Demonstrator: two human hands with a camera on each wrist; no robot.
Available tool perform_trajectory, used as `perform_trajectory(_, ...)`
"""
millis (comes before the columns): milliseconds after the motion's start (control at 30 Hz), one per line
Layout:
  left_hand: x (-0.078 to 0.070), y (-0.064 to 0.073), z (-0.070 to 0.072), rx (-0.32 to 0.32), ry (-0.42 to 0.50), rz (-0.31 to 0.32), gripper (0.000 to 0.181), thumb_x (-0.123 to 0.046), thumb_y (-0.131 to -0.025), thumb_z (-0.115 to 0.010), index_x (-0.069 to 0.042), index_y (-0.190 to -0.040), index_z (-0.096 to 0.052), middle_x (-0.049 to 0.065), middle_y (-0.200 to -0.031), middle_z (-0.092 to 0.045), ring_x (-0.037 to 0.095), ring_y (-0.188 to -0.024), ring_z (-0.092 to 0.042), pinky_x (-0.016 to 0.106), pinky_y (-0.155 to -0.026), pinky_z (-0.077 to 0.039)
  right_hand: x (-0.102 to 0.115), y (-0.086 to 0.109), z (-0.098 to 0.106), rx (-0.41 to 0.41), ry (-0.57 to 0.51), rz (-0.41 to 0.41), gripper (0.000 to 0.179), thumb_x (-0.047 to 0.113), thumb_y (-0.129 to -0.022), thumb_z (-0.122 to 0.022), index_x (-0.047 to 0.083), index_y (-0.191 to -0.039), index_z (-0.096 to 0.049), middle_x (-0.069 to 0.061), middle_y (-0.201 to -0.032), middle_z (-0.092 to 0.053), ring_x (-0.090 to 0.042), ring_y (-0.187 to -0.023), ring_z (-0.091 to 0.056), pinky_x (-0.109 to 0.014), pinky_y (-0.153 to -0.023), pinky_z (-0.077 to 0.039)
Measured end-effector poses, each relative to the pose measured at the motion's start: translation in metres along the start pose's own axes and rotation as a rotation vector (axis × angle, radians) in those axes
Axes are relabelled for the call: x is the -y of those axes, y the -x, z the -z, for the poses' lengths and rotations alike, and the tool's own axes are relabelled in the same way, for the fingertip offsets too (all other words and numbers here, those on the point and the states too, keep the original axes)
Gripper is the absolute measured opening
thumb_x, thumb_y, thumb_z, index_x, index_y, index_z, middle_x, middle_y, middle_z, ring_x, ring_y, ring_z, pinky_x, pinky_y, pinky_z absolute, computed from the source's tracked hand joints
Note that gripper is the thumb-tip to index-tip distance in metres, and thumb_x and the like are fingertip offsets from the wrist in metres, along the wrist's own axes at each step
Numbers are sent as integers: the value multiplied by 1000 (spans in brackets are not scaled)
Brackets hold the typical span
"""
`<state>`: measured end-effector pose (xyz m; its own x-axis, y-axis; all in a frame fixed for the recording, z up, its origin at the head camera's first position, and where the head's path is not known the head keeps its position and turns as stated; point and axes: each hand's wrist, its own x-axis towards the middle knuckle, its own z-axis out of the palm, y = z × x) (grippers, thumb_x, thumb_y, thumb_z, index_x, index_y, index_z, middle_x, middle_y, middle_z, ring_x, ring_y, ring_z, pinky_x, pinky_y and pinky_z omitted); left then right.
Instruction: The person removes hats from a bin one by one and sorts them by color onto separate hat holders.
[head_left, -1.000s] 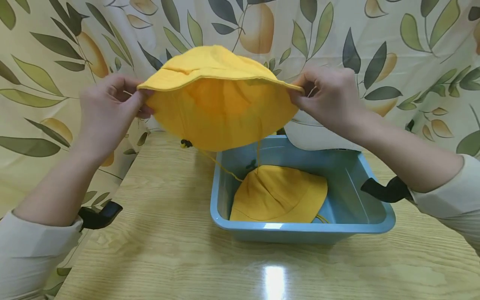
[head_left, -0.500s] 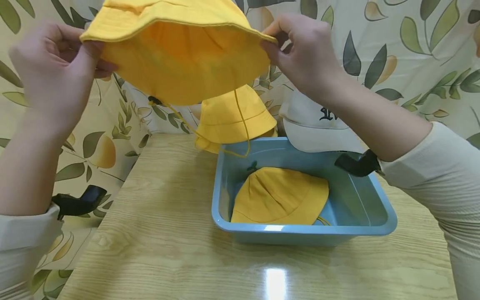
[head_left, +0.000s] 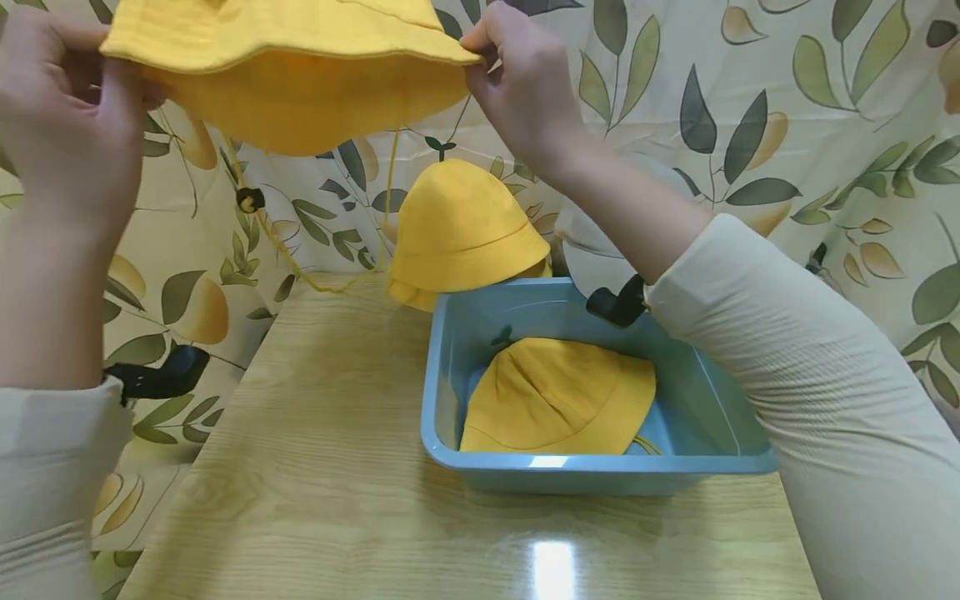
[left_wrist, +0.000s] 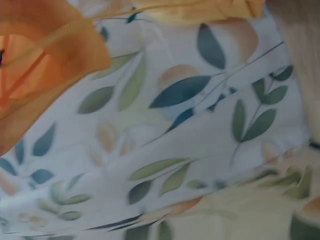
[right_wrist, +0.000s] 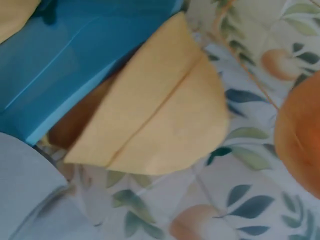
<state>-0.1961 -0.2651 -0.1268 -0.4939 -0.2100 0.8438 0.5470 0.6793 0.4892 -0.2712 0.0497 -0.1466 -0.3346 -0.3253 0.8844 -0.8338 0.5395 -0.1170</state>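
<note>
A yellow bucket hat (head_left: 300, 92) hangs in the air at the upper left of the head view, its top cut off by the frame. My left hand (head_left: 71, 108) pinches its brim at the left end. At the right end, the thumb and fingers of my right hand (head_left: 525, 83) pinch the brim too. A yellow chin cord with a dark toggle (head_left: 250, 199) dangles below the hat. Part of the same hat shows orange in the left wrist view. Another yellow hat (head_left: 558, 396) lies folded in the blue bin (head_left: 600, 463).
Behind the bin stand yellow hats (head_left: 465, 225), the top one with a green sprout. A white cap (head_left: 592, 250) is beside them, partly hidden by my right arm. The wooden table (head_left: 322, 467) meets a leaf-patterned cloth at the back and left.
Both hands have carried the held hat up and to the left, away from above the bin. The yellow hats behind the bin have come into view. The hat in the bin stays put.
</note>
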Motion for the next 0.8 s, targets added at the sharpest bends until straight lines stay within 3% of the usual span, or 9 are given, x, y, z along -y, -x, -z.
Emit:
perform_trajectory(133, 14, 3, -31, -40, -71, -53, 5, -13, -92, -60, -13, -95, -64, -25, -85, -54, -8, -74, -59, 9, -71, -48, -17, 3, -6, 27, 62, -63, 16, 2, -95, -49, -9, -99, -58, -19, -101, -63, -24, -95, -63, -25, -83, -52)
perform_trajectory(233, 21, 7, -57, -16, -67, 14, 9, -12, -92, -61, -5, -96, -64, -24, -85, -51, -5, -79, -58, 12, -76, -50, -30, 7, -5, 35, 105, -87, 17, 3, -96, -48, -11, -98, -58, -21, -99, -62, -28, -93, -60, -30, -82, -50)
perform_trajectory(367, 27, 15, -88, 49, -121, 45, 12, -8, -94, -56, 1, -97, -62, -9, -88, -58, 4, -84, -60, 12, -78, -47, -48, 15, -4, 36, 130, -122, 14, -2, -93, -48, -12, -96, -57, -24, -95, -60, -34, -88, -56, -37, -81, -48)
perform_trajectory(433, 31, 21, -101, 79, -147, 18, 13, -5, -94, -52, 5, -97, -61, 3, -92, -63, 13, -88, -63, 11, -77, -46, -56, 20, -5, 50, 146, -141, 12, -5, -92, -48, -13, -95, -56, -25, -94, -59, -36, -89, -55, -39, -81, -47)
perform_trajectory(533, 39, 30, -116, 116, -144, -20, 15, 1, -93, -48, 11, -98, -58, 18, -94, -62, 28, -89, -61, 17, -75, -44, -67, 30, -5, 118, 186, -173, 12, -6, -93, -46, -14, -95, -55, -25, -95, -58, -37, -89, -54, -40, -81, -47)
perform_trajectory(600, 44, 37, -123, 144, -143, -5, 15, 1, -94, -47, 11, -100, -57, 23, -98, -61, 30, -91, -61, 22, -78, -45, -73, 35, -5, 166, 208, -194, 12, -6, -93, -46, -13, -95, -54, -27, -94, -58, -38, -89, -54, -42, -80, -46)
perform_trajectory(800, 60, 58, -141, 248, -138, 88, 18, -3, -95, -48, 10, -105, -56, 23, -107, -59, 31, -101, -62, 35, -87, -52, -84, 49, -7, 373, 294, -246, 12, -9, -90, -45, -11, -95, -55, -26, -94, -59, -39, -89, -56, -45, -81, -48)
